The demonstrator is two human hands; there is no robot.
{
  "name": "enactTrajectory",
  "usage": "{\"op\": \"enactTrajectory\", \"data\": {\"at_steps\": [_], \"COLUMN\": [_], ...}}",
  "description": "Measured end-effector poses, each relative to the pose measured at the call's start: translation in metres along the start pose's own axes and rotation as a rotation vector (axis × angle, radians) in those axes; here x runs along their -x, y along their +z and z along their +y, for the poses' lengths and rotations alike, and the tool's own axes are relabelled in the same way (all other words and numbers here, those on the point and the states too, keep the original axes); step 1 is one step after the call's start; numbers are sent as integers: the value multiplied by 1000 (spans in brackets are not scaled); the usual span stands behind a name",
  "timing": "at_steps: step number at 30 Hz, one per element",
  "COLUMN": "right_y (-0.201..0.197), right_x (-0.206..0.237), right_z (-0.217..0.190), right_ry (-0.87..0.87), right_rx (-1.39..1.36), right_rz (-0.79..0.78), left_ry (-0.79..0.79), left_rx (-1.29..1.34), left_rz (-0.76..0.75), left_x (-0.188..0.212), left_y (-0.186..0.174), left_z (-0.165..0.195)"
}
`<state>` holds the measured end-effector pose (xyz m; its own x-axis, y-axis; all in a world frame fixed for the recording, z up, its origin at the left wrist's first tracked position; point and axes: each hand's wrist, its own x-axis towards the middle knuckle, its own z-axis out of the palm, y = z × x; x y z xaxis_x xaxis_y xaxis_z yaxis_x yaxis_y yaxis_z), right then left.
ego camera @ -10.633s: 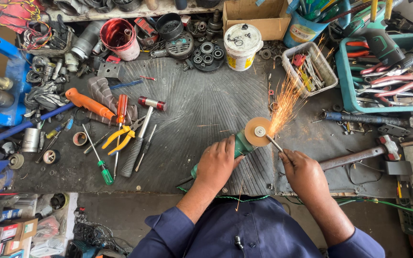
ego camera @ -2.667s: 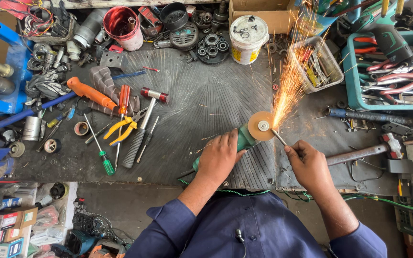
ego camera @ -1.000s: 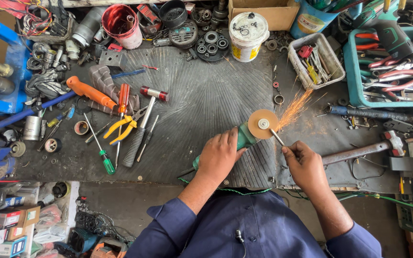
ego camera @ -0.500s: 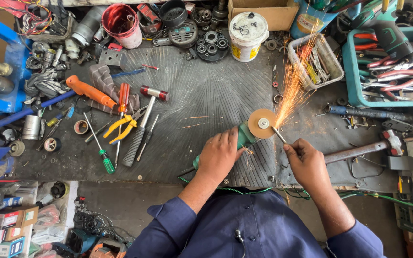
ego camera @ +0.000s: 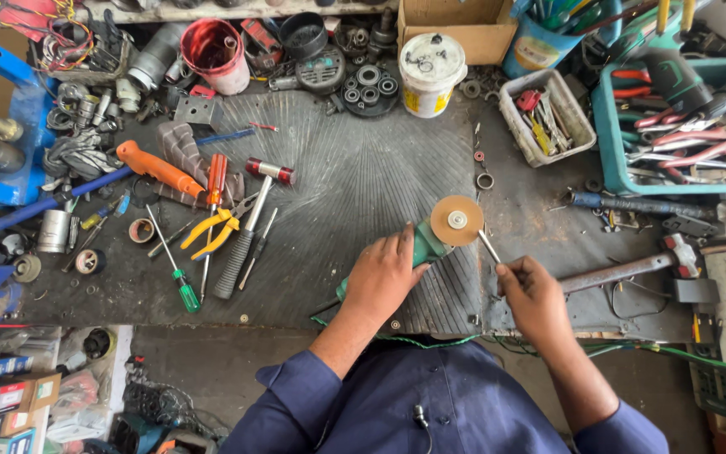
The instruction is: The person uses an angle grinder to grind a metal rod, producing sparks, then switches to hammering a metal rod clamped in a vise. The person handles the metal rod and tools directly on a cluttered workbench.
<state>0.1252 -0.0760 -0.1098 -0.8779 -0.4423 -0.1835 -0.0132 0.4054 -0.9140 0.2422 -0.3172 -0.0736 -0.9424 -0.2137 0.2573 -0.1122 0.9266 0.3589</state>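
left hand (ego camera: 384,277) grips grinder (ego camera: 430,237) | right hand (ego camera: 533,290) pinches rod (ego camera: 489,246) at disc edge

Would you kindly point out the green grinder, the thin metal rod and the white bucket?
green grinder (ego camera: 455,220), head view, centre of its tan disc.
thin metal rod (ego camera: 489,246), head view, mid-shaft.
white bucket (ego camera: 432,59), head view, lid.

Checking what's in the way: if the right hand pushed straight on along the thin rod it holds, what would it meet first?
Most likely the tan grinding disc: the right hand aims its thin metal rod up-left, with the tip at the disc's edge.
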Motion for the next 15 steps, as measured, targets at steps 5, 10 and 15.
{"op": "enactTrajectory", "data": {"at_steps": [5,10,15], "right_y": [1,5,18], "right_x": [32,63,81], "right_z": [8,-23,-53], "right_ry": [120,143,-199], "right_rx": [-389,-355,-23], "right_rz": [-58,-57,-8], "left_ry": [0,-48,-336], "left_rx": [23,362,1097], "left_rz": [42,154,-260], "left_x": [1,36,46], "left_y": [-18,-29,-19], "left_z": [13,60,82]}}
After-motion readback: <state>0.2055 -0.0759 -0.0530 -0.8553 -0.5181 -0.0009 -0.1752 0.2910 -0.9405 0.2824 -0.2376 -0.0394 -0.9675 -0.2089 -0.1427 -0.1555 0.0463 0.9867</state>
